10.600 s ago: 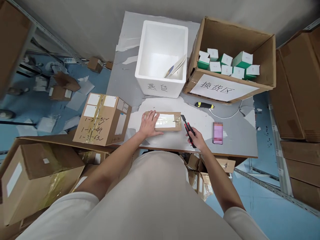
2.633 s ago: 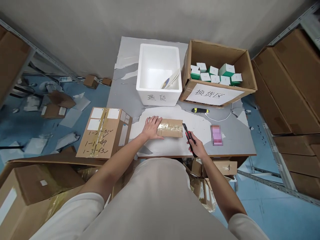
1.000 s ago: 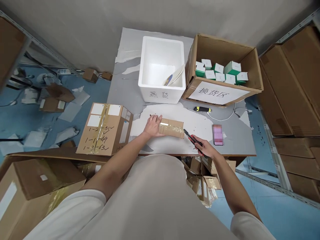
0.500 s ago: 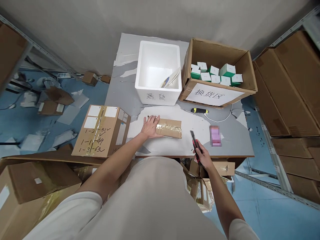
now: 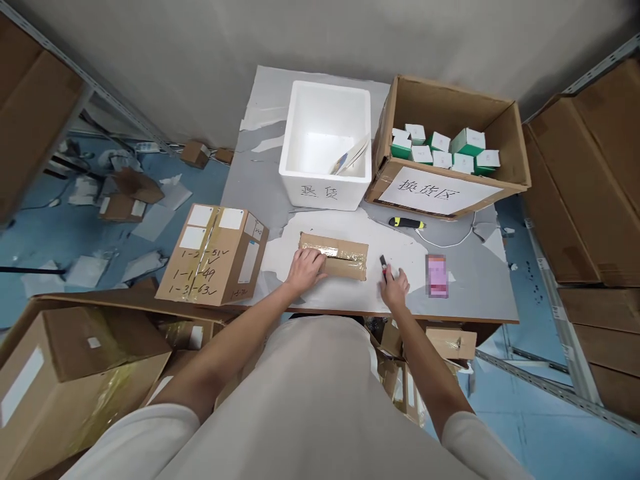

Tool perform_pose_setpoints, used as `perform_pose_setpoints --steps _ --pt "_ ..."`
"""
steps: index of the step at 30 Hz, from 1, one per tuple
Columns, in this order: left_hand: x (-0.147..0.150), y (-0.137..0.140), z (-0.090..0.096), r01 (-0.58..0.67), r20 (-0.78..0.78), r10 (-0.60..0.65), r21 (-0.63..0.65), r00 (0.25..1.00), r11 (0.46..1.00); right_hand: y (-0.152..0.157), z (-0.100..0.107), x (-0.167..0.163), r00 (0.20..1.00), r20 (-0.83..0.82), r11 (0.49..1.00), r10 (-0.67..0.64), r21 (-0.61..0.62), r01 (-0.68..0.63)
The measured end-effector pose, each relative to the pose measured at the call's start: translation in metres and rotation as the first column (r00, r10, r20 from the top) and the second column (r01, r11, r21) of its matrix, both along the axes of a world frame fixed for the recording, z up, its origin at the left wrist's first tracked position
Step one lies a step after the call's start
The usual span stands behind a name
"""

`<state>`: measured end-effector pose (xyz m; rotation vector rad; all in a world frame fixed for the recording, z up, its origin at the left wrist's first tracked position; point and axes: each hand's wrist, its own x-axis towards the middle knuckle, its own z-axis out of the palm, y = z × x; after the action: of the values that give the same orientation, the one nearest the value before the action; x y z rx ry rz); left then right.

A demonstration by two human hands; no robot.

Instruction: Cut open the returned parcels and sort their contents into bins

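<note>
A small cardboard box (image 5: pixel 345 268) with shiny tape lies on the white-covered part of the table, a dark slit showing along its taped top. My left hand (image 5: pixel 306 269) grips its left end, the fingers curled over the top near the slit. To the box's right, my right hand (image 5: pixel 395 289) is low over the tabletop around a box cutter (image 5: pixel 383 262). Its tip points away from me, and the palm hides most of the handle. Beyond the right hand lie a pink, pixelated phone-shaped object (image 5: pixel 437 276) and a black-and-yellow cutter (image 5: pixel 407 223).
Behind stand a white foam box (image 5: pixel 325 192) with papers inside and a large carton (image 5: pixel 450 193) holding several green-and-white boxes. A marked carton (image 5: pixel 207 260) sits at the table's left. Shelves with cartons (image 5: pixel 575 187) flank the right side, and more cartons (image 5: pixel 100 373) are at lower left.
My right hand has moved forward and slightly left with the box cutter, lower over the table. My left hand's fingers have curled over the small box, whose top now shows a slit.
</note>
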<state>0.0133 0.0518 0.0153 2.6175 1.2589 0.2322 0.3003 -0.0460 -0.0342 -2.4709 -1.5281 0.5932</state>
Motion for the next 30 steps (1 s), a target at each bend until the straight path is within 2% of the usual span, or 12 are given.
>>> perform_pose_setpoints --steps 3,5,7,9,11,15,19,22,26,30 --pt "-0.002 -0.004 0.0 0.025 0.007 -0.025 -0.022 1.0 0.999 0.045 0.033 -0.008 0.98 -0.064 0.976 0.186 0.124 -0.177" --pt "-0.002 -0.008 -0.001 0.035 0.011 -0.034 -0.016 0.999 0.999 0.077 0.049 -0.02 0.837 -0.117 0.841 0.534 0.174 -0.512" --pt "-0.001 -0.01 -0.003 0.038 0.016 -0.038 0.002 0.999 0.999 0.102 0.058 -0.031 0.704 -0.117 0.713 0.701 0.067 -0.698" --pt "0.0 -0.012 -0.006 0.021 0.009 -0.021 0.018 1.0 1.0 0.115 0.06 -0.039 0.67 -0.076 0.662 0.738 -0.105 -0.742" --pt "-0.001 -0.014 -0.008 -0.009 -0.012 0.009 0.034 1.0 0.999 0.12 0.059 -0.04 0.673 -0.021 0.654 0.74 -0.216 -0.725" --pt "-0.009 -0.026 -0.006 0.023 -0.021 -0.022 0.04 1.0 0.999 0.116 0.06 -0.038 0.639 0.033 0.631 0.768 -0.204 -0.748" --pt "-0.017 -0.044 0.001 0.068 -0.038 -0.068 -0.014 0.997 0.998 0.106 0.066 -0.044 0.636 0.126 0.648 0.761 -0.147 -0.747" --pt "-0.017 -0.047 0.003 0.042 -0.016 -0.044 -0.089 0.999 0.995 0.108 0.073 -0.042 0.665 0.124 0.676 0.736 -0.102 -0.73" --pt "-0.011 -0.037 -0.002 -0.009 0.015 0.011 -0.127 1.0 0.992 0.131 0.079 -0.027 0.784 0.059 0.786 0.618 -0.019 -0.618" --pt "-0.003 -0.021 0.003 -0.083 -0.029 0.08 -0.128 0.996 0.988 0.147 0.076 -0.02 0.881 0.022 0.869 0.473 0.152 -0.471"
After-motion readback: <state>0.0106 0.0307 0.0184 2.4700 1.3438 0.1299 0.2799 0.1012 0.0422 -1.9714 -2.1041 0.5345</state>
